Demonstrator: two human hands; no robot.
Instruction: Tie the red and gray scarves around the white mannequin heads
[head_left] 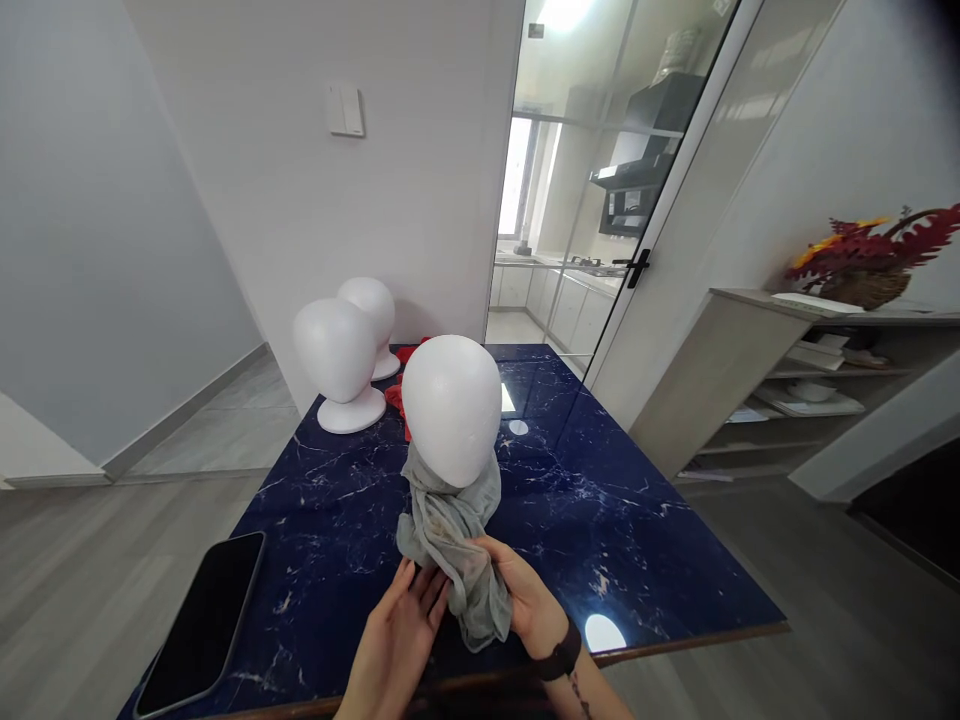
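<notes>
A white foam mannequin head (452,408) stands on the dark blue marble table (637,540), with a grey-green scarf (450,535) wrapped round its neck and hanging toward me. My left hand (405,620) lies under the scarf's loose end, fingers stretched out and touching the cloth. Beside it, my right hand (521,595), which wears a black wristband, has its fingers closed on the hanging end of the scarf.
Two more white foam heads (339,362) stand at the table's far left, with red cloth (396,395) behind them. A black phone (204,620) lies at the near left corner. A glass door is behind, and shelves (810,390) stand to the right.
</notes>
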